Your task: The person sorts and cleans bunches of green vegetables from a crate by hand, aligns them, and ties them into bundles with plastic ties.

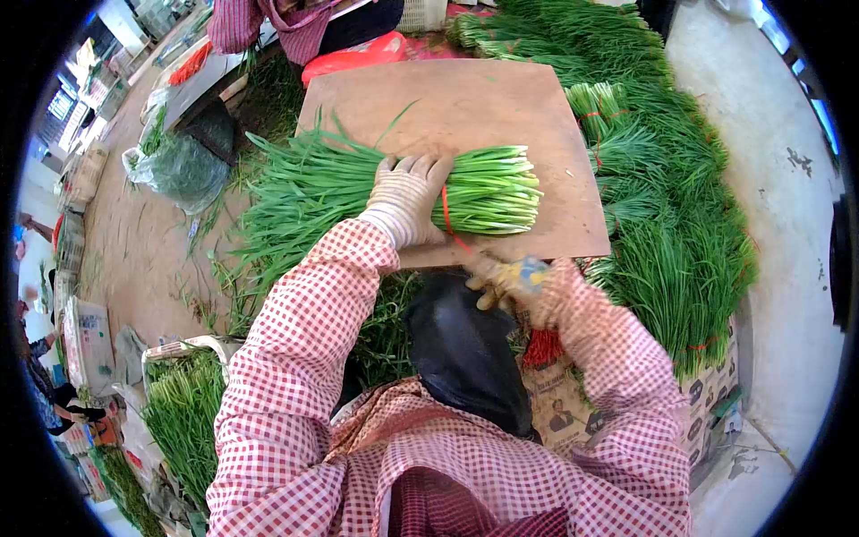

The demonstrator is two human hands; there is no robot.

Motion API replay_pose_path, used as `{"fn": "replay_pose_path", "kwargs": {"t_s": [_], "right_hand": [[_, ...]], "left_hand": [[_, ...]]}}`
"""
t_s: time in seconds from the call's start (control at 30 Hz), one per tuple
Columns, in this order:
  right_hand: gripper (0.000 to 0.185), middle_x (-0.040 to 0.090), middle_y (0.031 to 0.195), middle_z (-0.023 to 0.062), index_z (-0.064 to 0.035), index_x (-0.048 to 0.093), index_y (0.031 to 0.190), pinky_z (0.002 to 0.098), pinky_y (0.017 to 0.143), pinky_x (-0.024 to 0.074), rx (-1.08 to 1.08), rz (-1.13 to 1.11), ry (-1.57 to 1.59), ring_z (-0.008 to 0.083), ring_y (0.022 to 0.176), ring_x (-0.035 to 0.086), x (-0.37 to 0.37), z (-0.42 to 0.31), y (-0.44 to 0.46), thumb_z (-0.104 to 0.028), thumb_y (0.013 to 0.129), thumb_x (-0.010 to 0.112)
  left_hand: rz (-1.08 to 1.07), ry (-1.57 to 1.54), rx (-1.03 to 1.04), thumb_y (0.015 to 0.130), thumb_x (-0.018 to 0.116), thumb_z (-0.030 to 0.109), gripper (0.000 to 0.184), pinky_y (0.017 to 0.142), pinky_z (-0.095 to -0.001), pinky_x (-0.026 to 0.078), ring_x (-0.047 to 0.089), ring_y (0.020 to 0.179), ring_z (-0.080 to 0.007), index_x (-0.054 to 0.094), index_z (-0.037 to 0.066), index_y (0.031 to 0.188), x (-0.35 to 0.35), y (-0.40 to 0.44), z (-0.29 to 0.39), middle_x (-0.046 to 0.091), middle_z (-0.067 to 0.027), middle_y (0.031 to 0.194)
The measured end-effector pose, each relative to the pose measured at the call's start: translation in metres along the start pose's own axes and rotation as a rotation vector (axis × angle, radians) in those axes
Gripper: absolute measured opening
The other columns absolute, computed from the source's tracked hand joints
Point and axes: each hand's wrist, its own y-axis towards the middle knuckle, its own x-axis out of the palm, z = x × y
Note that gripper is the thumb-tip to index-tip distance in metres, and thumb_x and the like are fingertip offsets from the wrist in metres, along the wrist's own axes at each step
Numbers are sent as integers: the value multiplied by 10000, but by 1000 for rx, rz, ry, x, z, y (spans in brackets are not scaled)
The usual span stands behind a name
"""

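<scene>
The left cream-gloved hand's (407,199) fingers, slightly parted, clasp a long green-leaved bundle (495,190) beneath them on the brown wooden board (447,97). Beyond its near edge, the blurred right tan-gloved hand (506,279) apparently pinches a thin red band (446,211) crossing the bundle; fastening, I judge, remains. Banded green bundles (640,148) lie right of the board.

At four o'clock from the bunch of stalks (492,190), the right hand (508,279) is blurred, its grip on the red band (446,210) unclear; the left hand (407,197) hides the bunch's middle; at eleven o'clock the top edge cuts off a person (300,31); at one o'clock it crops piled greens (573,45); near nine o'clock, a figure (45,380) is cropped.
</scene>
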Motion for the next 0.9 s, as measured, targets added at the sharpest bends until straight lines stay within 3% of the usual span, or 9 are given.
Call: {"fn": "replay_pose_path", "kwargs": {"t_s": [0.17,0.27,0.43,0.5,0.57,0.67,0.77,0.8,0.9], "right_hand": [[380,627,750,48,-57,629,1098,289,615,486,-44,-98,-43,158,656,587,16,24,13,-385,929,535],[285,635,844,132,-55,646,1023,353,714,508,-706,242,-364,253,760,642,7,40,14,-297,962,509],[286,626,956,134,-46,637,1030,343,847,478,-1227,343,-251,242,907,621,2,15,43,-291,971,502],[292,619,979,103,-33,614,993,352,849,475,-714,6,383,237,914,612,-1,1,44,-289,985,473],[313,609,892,58,-47,594,931,343,791,485,-730,-27,648,210,853,600,3,1,72,-333,979,475],[338,489,685,21,-97,540,764,336,608,419,-419,121,1264,191,659,494,2,-22,64,-373,953,493],[323,486,652,22,-87,538,734,298,572,395,-393,181,1033,172,599,466,16,-42,61,-325,949,495],[277,479,625,14,-86,545,721,258,551,375,-386,297,708,135,578,455,23,-51,55,-279,919,528],[239,506,646,-4,-69,579,757,240,547,364,-380,244,768,89,586,453,27,-49,44,-264,893,565]], "left_hand": [[-86,18,19,465,854,435,1152,1034,-478,324,437,1244,-331,288,124,1418,-15,1,2,481,-168,1289],[-188,-23,-35,512,846,414,1109,1042,-511,307,459,1231,-319,273,147,1423,-20,6,7,490,-156,1295],[-214,-96,-88,564,838,400,1008,991,-487,369,489,1211,-316,314,157,1390,-21,24,-1,492,-155,1305],[-203,-134,-97,575,833,397,986,982,-481,378,490,1212,-312,319,158,1382,-21,30,-3,491,-154,1308],[-120,-126,-118,652,777,405,948,990,-469,373,480,1212,-327,269,158,1414,-22,30,5,511,-163,1277],[-42,17,-87,592,817,385,1012,948,-590,342,423,1265,-294,251,176,1406,-9,20,21,424,-108,1358],[-56,13,-123,576,816,392,998,941,-605,333,428,1256,-288,271,195,1389,1,26,20,427,-88,1358],[-126,-11,-157,569,817,389,993,941,-609,330,440,1247,-284,278,204,1382,-1,34,17,423,-82,1368],[-109,-112,-186,597,813,352,943,963,-618,314,452,1254,-276,299,200,1372,5,44,7,426,-69,1402]]}}
